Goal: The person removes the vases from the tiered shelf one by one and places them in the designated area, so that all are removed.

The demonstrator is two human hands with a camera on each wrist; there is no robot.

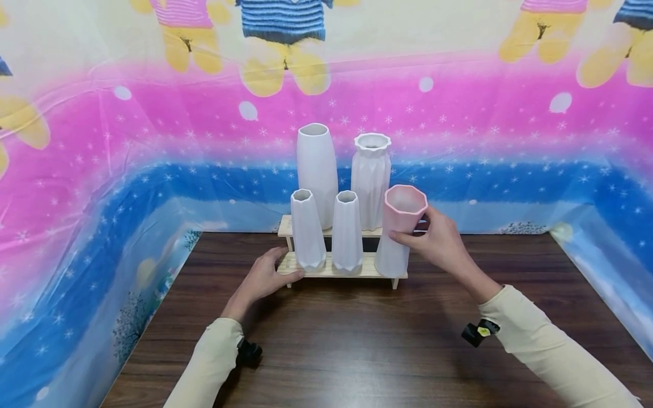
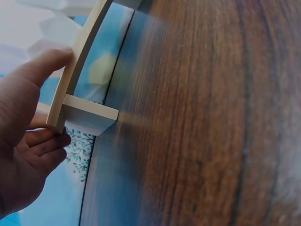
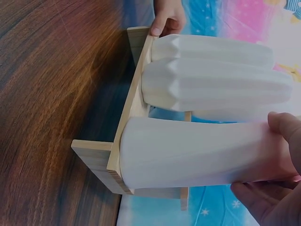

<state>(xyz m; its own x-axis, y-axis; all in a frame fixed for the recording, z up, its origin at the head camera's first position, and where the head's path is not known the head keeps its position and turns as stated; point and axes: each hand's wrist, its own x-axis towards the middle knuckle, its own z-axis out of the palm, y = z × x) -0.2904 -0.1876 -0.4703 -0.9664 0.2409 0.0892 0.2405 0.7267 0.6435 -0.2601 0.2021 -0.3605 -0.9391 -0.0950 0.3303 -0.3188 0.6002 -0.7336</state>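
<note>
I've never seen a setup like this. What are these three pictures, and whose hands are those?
There's no machine here, just a person's two bare hands. The wide picture comes from a camera on the head, looking forward and down. The two close, sideways-looking ones come from cameras on the wrists, one for each hand.

On the brown table stands a two-level wooden stand. At the back are a tall smooth white vase and a wavy-rimmed white vase; in front are two slim white vases.

The left hand grips the stand's left end. The right hand holds a pink-topped vase at the front right.
</note>
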